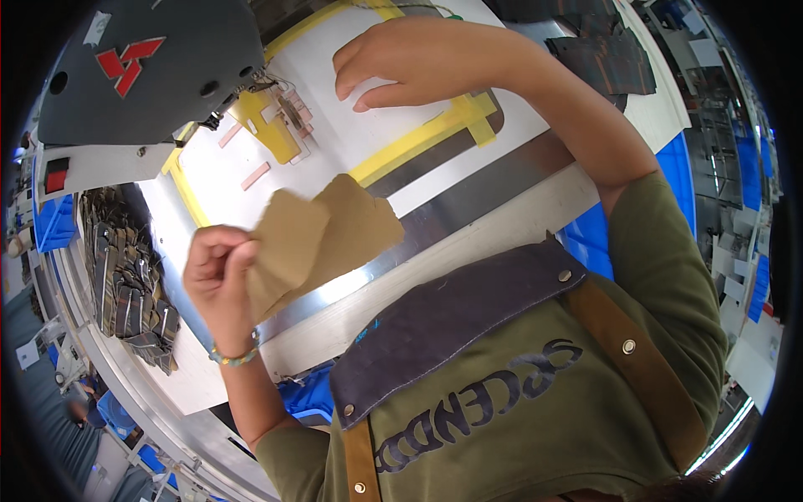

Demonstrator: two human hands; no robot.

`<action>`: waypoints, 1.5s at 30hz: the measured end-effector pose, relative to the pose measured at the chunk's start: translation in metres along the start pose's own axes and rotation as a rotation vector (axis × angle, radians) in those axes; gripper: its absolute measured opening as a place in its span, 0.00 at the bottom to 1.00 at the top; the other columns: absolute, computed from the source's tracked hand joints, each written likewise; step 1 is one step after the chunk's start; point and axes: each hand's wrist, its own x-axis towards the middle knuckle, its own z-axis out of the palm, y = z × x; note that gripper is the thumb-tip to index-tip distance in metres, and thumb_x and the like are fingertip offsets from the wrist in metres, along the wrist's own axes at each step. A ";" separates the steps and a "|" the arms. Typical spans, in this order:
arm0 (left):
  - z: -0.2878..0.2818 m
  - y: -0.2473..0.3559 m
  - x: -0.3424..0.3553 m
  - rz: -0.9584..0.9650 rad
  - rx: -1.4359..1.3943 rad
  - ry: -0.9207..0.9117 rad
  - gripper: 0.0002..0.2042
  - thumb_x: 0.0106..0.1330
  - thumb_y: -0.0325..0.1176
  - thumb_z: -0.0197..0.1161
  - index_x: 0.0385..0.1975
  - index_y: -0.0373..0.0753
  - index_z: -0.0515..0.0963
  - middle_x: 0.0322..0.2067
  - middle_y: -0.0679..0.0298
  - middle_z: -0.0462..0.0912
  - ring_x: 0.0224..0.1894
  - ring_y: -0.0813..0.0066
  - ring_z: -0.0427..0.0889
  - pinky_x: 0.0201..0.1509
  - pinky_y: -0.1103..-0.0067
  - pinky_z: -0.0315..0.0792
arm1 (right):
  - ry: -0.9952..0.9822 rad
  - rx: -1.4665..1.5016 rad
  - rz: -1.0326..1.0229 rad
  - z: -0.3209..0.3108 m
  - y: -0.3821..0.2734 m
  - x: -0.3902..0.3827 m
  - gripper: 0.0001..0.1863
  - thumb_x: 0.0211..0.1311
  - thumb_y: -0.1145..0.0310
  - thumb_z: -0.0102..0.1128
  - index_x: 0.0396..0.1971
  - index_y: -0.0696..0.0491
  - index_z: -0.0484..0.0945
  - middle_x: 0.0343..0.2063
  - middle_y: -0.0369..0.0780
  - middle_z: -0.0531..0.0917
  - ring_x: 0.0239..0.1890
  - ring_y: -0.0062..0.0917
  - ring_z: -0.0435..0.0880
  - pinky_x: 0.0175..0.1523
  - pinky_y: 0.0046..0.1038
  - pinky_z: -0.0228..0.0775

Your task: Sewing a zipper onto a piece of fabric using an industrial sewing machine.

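Note:
My left hand (224, 272) pinches khaki fabric (351, 230) at the left, with folded flaps spreading right over the metal front edge of the work surface. My right hand (393, 71) hovers above the white board (318, 134) at the top, fingers loosely curved and apart, holding nothing. Left of it, under the dark grey sewing machine head (176, 79), is a yellow clamp fixture (263, 125) with small pink strips.
Stacked dark patterned pieces (125, 284) with metal zippers lie at the left; more dark striped pieces (611, 67) lie at the top right. Yellow tape (406, 146) borders the board. Blue bins (585, 238) sit below the table edges.

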 end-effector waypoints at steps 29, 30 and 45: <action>-0.015 -0.043 0.114 0.129 0.591 -0.112 0.03 0.74 0.26 0.70 0.41 0.33 0.86 0.35 0.68 0.81 0.37 0.81 0.77 0.43 0.81 0.72 | 0.428 -0.260 -0.247 0.075 0.046 0.044 0.27 0.76 0.54 0.63 0.68 0.51 0.79 0.73 0.38 0.75 0.77 0.34 0.68 0.82 0.47 0.56; -0.011 -0.045 0.119 0.134 0.599 -0.109 0.03 0.74 0.25 0.70 0.41 0.33 0.86 0.36 0.68 0.83 0.38 0.82 0.79 0.45 0.82 0.73 | 0.401 -0.294 -0.225 0.078 0.046 0.043 0.27 0.77 0.53 0.61 0.69 0.51 0.78 0.74 0.38 0.74 0.78 0.34 0.68 0.82 0.48 0.55; -0.006 -0.075 0.144 0.074 0.302 -0.047 0.04 0.72 0.23 0.72 0.42 0.31 0.88 0.36 0.70 0.91 0.41 0.87 0.85 0.51 0.84 0.78 | 0.727 -0.189 0.008 0.054 0.064 0.043 0.11 0.69 0.67 0.69 0.48 0.51 0.91 0.64 0.37 0.83 0.71 0.36 0.75 0.76 0.43 0.66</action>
